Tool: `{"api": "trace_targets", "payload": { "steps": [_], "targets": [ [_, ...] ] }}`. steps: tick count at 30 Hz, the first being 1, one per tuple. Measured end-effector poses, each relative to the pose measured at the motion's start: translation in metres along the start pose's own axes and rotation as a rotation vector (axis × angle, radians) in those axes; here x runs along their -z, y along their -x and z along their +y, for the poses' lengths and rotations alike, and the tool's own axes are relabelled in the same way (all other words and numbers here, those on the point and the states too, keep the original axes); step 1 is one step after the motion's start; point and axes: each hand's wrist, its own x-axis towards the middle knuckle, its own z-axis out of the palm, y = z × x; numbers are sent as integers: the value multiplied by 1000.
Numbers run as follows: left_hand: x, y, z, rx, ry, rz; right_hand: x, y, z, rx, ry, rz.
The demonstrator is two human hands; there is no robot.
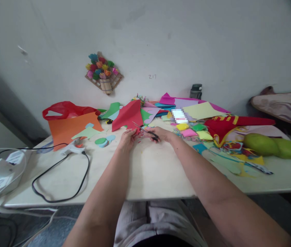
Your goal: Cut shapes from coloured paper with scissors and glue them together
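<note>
My right hand (162, 134) is closed around the black handles of a pair of scissors (145, 130), whose blades point up and left into a red sheet of paper (127, 115). My left hand (129, 137) pinches the lower edge of that red sheet, fingers curled on it. Both hands rest near the middle of a pale table (145, 171).
An orange sheet (69, 129), a red plastic bag (66, 109), round paper cut-outs (104, 141) and a glue gun (73, 147) with a black cable (57, 178) lie left. Coloured paper and foam scraps (197, 120) and two green fruits (271, 145) lie right. A paper flower craft (103, 72) hangs on the wall.
</note>
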Motion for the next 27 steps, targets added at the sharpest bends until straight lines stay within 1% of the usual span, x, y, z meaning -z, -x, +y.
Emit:
{"api": "trace_targets", "payload": {
  "steps": [4,10,16,22,27],
  "targets": [
    [1,0,-1,-12,7,-18,-1,0,0,-5,-7,15],
    [2,-3,-2,-15,13,4,-1,1,-2,-10,-11,28],
    [4,-5,-3,-9,-2,-15,-2,2,-3,-7,9,39],
    [4,-5,-3,-10,20,0,0,-2,4,14,22,34],
    [3,-4,-3,-5,-2,-7,0,-6,9,-11,0,30]
  ]
}}
